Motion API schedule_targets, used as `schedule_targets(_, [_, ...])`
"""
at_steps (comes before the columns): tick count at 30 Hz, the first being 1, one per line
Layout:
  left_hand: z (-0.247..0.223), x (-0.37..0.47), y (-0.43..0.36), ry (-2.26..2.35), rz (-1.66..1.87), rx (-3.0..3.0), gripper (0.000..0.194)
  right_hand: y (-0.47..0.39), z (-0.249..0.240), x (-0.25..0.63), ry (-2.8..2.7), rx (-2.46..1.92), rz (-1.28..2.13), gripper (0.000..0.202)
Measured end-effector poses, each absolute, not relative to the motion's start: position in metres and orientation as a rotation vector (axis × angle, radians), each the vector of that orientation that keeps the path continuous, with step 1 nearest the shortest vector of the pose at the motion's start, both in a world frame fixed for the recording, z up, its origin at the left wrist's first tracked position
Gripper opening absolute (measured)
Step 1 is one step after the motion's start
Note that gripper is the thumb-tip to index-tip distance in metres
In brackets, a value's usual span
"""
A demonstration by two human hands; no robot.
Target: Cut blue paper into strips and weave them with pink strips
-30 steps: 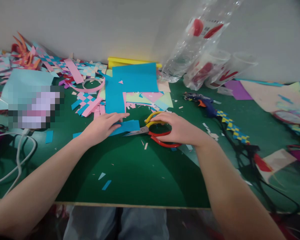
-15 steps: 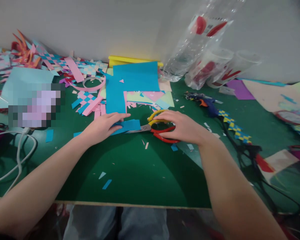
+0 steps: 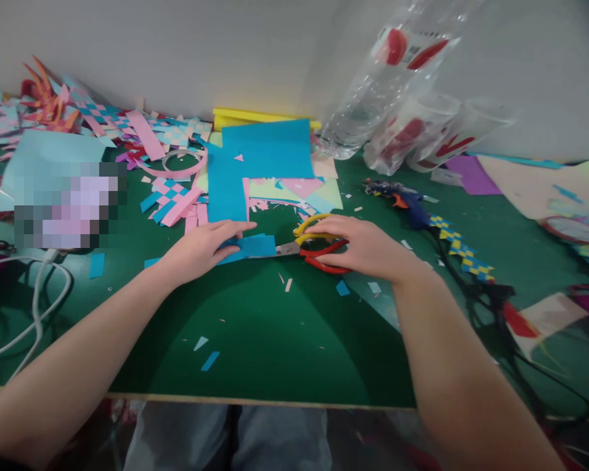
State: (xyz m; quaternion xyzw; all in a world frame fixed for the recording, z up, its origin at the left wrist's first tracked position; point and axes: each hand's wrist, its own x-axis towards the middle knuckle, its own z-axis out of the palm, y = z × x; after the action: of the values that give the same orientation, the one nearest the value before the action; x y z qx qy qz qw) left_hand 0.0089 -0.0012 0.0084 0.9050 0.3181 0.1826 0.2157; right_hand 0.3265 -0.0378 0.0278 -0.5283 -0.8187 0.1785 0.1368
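My left hand (image 3: 207, 250) holds a blue paper strip (image 3: 258, 246) near the middle of the green table (image 3: 255, 333), its fingers pointing right. In my right hand (image 3: 356, 243) are scissors (image 3: 289, 248) with one yellow and one red handle. Their blades point left and meet the right part of the blue strip; most of the blade length is hidden by the paper. Larger blue paper (image 3: 269, 150) lies behind both hands, over yellow and pink sheets. Small paper scraps (image 3: 288, 285) are scattered in front of the scissors.
Woven and loose paper strips (image 3: 169, 199), a tape roll (image 3: 181, 160) and a blurred-out device (image 3: 78, 212) with a white cable lie left. Behind right lean a plastic bottle (image 3: 373, 91) and cups (image 3: 459, 134). A blue glue gun (image 3: 412, 208) with a black cord lies right.
The scissors have moved slightly right and their handles have drawn a little closer together, along with my right hand. My left hand and the blue strip look the same.
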Motion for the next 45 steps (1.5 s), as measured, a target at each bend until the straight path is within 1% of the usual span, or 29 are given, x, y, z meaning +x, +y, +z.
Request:
schedule_targets(8, [0.008, 0.008, -0.001, 0.884, 0.503, 2.513, 0.047, -0.038, 0.028, 0.326, -2.385, -1.503, 0.520, 0.034])
schedule_targets(15, [0.009, 0.010, -0.002, 0.904, 0.484, 2.506, 0.047, -0.041, 0.030, 0.321, -2.446, -1.539, 0.588, 0.041])
schedule_targets(20, [0.007, 0.010, -0.001, 0.866, 0.522, 2.530, 0.046, -0.042, 0.030, 0.316, -2.473, -1.484, 0.605, 0.039])
schedule_targets(33, [0.010, 0.009, -0.004, 0.789, 0.581, 2.618, 0.040, -0.041, 0.028, 0.314, -2.471, -1.484, 0.565, 0.039])
schedule_targets(45, [0.011, 0.010, -0.006, 0.799, 0.582, 2.606, 0.039, -0.040, 0.028, 0.315, -2.485, -1.457, 0.565, 0.037])
